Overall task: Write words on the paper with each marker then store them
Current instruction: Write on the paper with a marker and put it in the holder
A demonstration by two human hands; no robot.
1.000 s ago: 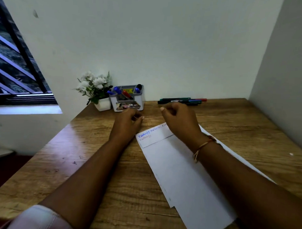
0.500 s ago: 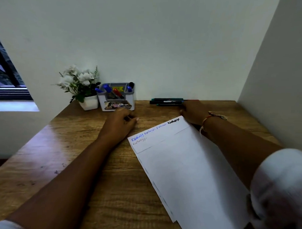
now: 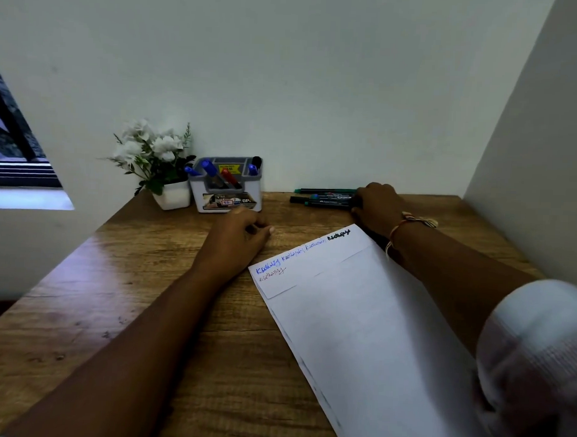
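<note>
Markers [image 3: 324, 197] touched by right hand [image 3: 377, 205] | left hand [image 3: 237, 236] curled on table [image 3: 147, 295]

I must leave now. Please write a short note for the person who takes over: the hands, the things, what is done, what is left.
Left hand: rests on the table before the marker holder, nothing visible in it.
Right hand: over the ends of the loose markers by the wall; grasp not visible.
Paper: several words along its top, blue and black.
Done: blue, red and black markers stand in the holder.
To do: write with the loose markers, then store them.
</note>
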